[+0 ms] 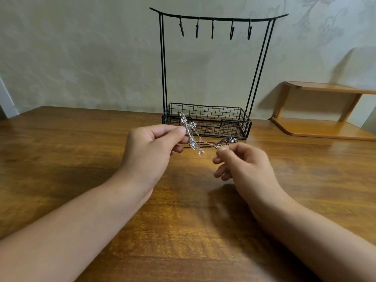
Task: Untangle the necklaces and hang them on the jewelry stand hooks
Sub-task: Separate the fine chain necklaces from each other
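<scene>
Your left hand (150, 147) pinches an ornate silver cross pendant (188, 130) between thumb and fingertips, its long axis tilted, top toward the black wire jewelry stand (207, 121). Thin chains and dark cords (205, 142) trail rightward to your right hand (242, 161), whose thumb and forefinger pinch the strands. All five hooks (212, 29) hang bare above the wooden table (81, 143).

No legible text, labels, brands, numbers or signs — anywhere in view.
</scene>
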